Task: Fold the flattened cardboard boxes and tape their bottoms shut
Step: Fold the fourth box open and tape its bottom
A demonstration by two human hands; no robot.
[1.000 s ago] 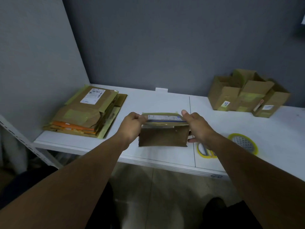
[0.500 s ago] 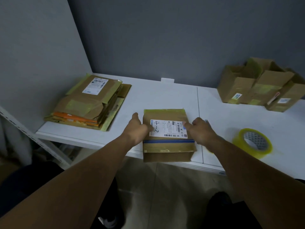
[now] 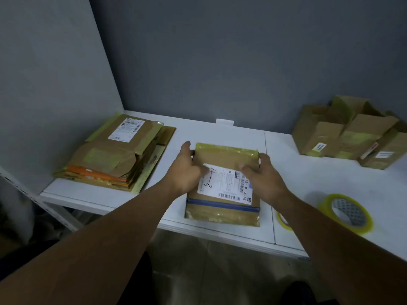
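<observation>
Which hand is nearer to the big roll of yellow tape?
Right. The right hand rests on the flattened box, left of the tape roll; the left hand is on the box's far side.

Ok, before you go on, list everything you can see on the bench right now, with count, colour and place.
flattened box: one, brown with a white label and blue stripe, centre front of the table, lying flat
stack of flattened boxes: one stack, brown with an orange layer, far left
folded boxes: several, exact count unclear, brown with yellowish tape, far right by the wall
tape roll: one, yellowish, right front; a second yellowish ring peeks out beside the right forearm
table: one, white
left hand: on the box's left edge
right hand: on its right edge
</observation>
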